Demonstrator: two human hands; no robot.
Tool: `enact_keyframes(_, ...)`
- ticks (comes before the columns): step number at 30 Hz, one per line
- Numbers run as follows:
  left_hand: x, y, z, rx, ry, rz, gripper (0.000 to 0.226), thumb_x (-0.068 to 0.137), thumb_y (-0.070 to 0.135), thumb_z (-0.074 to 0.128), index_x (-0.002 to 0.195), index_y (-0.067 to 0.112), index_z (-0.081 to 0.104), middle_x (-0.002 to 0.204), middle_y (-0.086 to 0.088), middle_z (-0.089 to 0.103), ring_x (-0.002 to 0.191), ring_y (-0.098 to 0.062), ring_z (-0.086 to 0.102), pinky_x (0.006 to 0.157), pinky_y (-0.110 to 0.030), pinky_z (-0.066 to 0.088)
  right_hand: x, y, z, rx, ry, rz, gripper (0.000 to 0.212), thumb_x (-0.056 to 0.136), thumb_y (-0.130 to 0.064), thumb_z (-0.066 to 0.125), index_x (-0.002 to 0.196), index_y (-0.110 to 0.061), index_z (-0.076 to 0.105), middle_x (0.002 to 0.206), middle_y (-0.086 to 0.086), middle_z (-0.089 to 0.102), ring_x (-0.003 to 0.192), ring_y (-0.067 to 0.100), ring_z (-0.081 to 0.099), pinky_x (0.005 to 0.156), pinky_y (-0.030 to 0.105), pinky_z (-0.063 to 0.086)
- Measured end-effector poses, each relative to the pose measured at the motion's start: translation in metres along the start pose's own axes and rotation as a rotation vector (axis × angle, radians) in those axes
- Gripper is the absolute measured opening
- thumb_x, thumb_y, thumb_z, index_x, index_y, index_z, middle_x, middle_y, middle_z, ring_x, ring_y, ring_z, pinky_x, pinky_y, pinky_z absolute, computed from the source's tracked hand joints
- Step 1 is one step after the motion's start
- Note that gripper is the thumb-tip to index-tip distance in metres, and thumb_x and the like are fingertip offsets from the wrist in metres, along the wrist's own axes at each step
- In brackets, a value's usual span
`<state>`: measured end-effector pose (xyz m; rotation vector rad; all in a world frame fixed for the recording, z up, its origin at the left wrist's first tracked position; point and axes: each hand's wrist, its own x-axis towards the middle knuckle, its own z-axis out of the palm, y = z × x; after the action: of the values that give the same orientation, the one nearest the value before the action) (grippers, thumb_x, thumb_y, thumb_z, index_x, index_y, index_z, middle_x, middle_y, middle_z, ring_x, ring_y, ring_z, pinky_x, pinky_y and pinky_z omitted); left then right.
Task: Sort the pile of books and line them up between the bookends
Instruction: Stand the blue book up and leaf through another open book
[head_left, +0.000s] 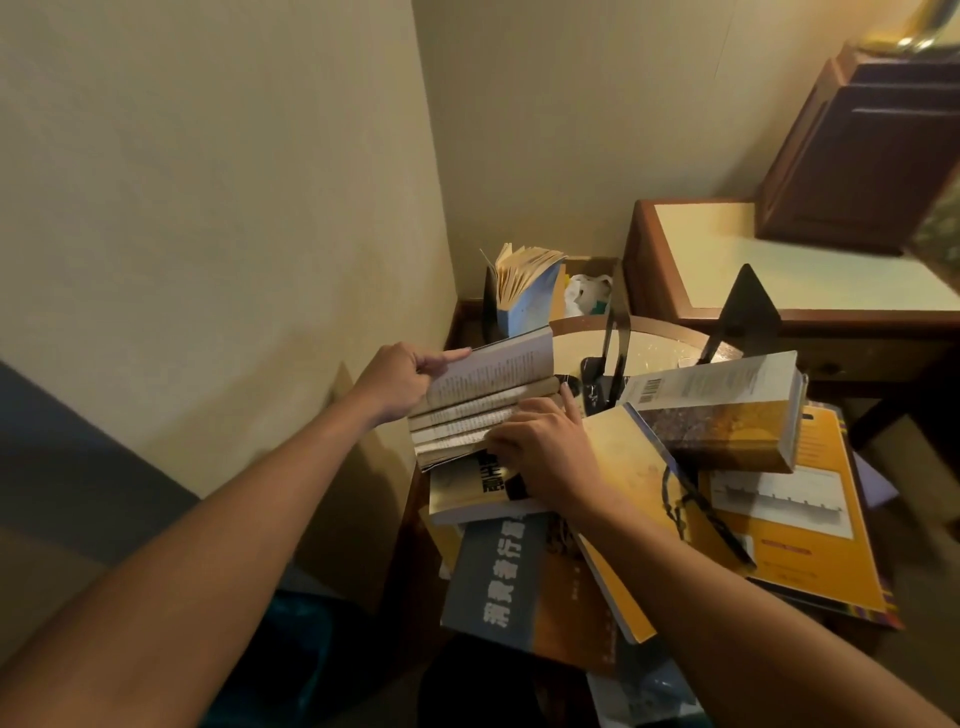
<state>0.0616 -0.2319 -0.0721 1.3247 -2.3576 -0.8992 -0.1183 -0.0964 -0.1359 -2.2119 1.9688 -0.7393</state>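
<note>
Cream walls are seen meeting in a corner behind a small round tabletop (657, 345) at frame centre. Near the middle of the frame a short stack of books (483, 410) is held over the tabletop's left edge, page edges turned toward the camera. Its upper left corner is pinched by the left grip (410, 376), thumb and forefinger closed on the top cover. Its lower right end is covered by the right grip (545, 452), fingers bent over the page edges and the forefinger stretched out.

Below and to the right the loose pile is spread:
- a black-and-white cover (467, 493) under the stack
- a blue-grey book (498, 571) at the lower centre
- a yellow book (634, 467) beneath the right wrist
- a thick barcoded book (727, 410) tilted on top
- a large orange book (810, 493) at the right

Behind the pile a narrow black bookend (618, 343) and a triangular bookend (748, 312) are stood apart. At the upper centre a pale blue book (524, 301) is stood upright with its pages fanned open. A wooden desk (779, 270) is placed at the upper right.
</note>
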Motion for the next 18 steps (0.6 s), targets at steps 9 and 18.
enact_keyframes(9,-0.022,0.014,-0.021,-0.03,0.129,0.009,0.037,0.098,0.013,0.059,0.126,0.036,0.065,0.13,0.0,0.065,0.112,-0.019,0.06,0.068,-0.03,0.06,0.01,-0.007,-0.013,0.075,0.172,-0.048,0.014,0.093,-0.032,0.068,0.103,-0.036,0.077,0.107,-0.013,0.075,0.121,0.018,0.057,0.12,0.06,0.019)
enact_keyframes(18,-0.084,0.067,-0.024,-0.588,0.303,0.016,0.039,0.099,0.008,0.057,0.105,0.042,0.074,0.121,0.013,0.07,0.11,-0.009,0.067,0.084,-0.033,0.06,-0.031,0.003,-0.091,0.09,0.349,-0.059,0.015,0.087,-0.036,0.067,0.095,-0.035,0.079,0.138,-0.002,0.062,0.132,0.028,0.045,0.107,0.064,0.033)
